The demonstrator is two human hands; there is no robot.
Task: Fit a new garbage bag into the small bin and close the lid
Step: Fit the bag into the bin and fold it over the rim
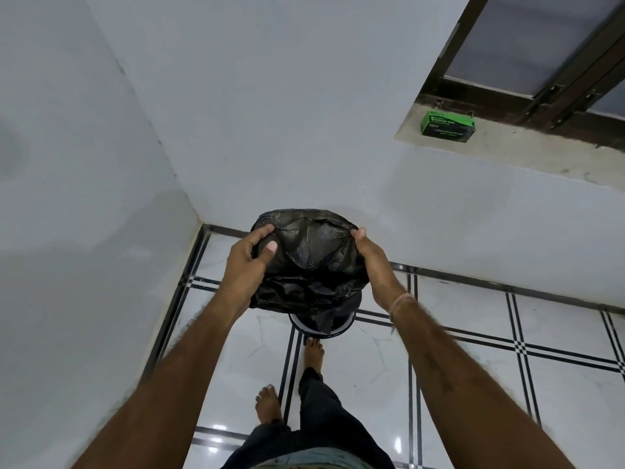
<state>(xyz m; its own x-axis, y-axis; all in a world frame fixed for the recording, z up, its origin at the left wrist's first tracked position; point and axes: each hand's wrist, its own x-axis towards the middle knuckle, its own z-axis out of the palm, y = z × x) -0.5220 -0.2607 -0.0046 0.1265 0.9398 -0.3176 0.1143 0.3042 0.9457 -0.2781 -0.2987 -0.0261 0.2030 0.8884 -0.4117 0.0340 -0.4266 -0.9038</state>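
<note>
Both hands [248, 262] [370, 262] grip the black bag [311, 258] above the bin [341, 328].

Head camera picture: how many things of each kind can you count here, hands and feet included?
Black garbage bag: 1
Small bin, mostly hidden under the bag: 1
Green box on the window ledge: 1
Hands, left hand and right hand, both gripping the bag: 2
Bare feet: 2
Total: 7

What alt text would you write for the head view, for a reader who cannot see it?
A left hand and right hand grip the edges of a black garbage bag, holding it over a small bin on the tiled floor in a corner. A green box sits on the window ledge.
</note>
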